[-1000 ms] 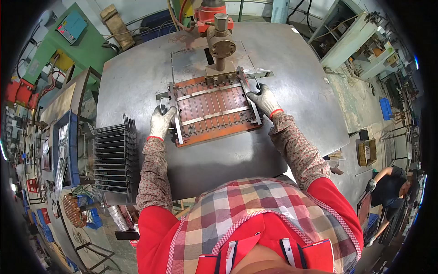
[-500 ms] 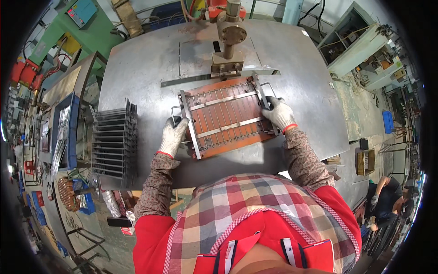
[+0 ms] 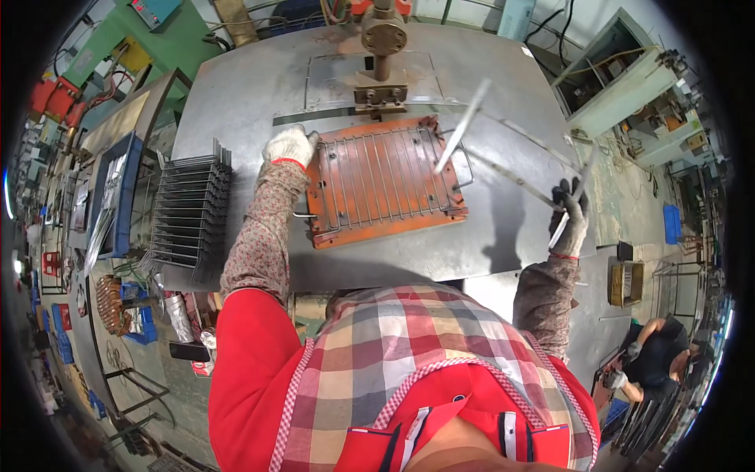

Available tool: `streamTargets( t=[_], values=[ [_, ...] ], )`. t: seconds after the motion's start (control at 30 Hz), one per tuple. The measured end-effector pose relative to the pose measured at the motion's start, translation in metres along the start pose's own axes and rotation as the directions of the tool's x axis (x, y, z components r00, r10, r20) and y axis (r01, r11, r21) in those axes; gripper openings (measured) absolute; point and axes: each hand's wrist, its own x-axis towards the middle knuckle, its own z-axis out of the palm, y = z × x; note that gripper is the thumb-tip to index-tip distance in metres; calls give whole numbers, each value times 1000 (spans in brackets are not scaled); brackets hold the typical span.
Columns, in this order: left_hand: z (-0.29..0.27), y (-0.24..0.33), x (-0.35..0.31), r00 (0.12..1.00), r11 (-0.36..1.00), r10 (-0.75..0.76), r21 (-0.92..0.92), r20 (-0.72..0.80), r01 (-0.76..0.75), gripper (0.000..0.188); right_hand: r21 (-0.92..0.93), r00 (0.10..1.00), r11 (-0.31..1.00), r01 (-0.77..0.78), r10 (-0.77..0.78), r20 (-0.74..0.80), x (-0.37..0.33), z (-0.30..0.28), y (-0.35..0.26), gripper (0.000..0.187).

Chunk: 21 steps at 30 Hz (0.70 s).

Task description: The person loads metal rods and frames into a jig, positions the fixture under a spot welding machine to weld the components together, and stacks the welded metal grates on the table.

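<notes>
A wire rack (image 3: 385, 177) with parallel rods lies over an orange-brown plate (image 3: 346, 234) on the metal table. My left hand (image 3: 291, 146), in a white glove, is at the far left corner of the plate. Its fingers are curled and what they hold is hidden. Off to the right, my gloved right hand (image 3: 573, 220) grips a metal frame (image 3: 515, 177) of flat bars, raised and tilted, apart from the plate. Its dark-coated fingers wrap the frame's near right end. The frame is somewhat blurred.
Behind the plate stands a machine head (image 3: 383, 39) with a bolted block. A stack of wire racks (image 3: 189, 212) stands at the table's left. Further left is a blue bin (image 3: 118, 189). At the lower right, another person (image 3: 657, 354) works near dark bars.
The flat-bar frame has come off the wire rack and moved right in my right hand. My left hand has shifted forward to the plate's far left corner.
</notes>
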Motion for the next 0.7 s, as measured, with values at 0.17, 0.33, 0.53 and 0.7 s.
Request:
streamTargets(
  t=[0.17,0.33,0.53,0.7],
  values=[
    [11,-4,7,998,995,46,94,-49,-41,45,-216,965,975,-59,0,-264,38,-106,18,55],
    [36,-2,0,954,998,-53,25,-296,63,42,-981,811,-188,-49,-581,71,73,-114,76,62],
    [32,2,-6,959,998,-50,12,-280,56,41,-913,917,83,400,-51,397,53,148,111,57],
    [29,2,-8,963,998,-65,-19,-260,62,41,-849,878,-251,465,252,406,75,230,123,52]
  ],
)
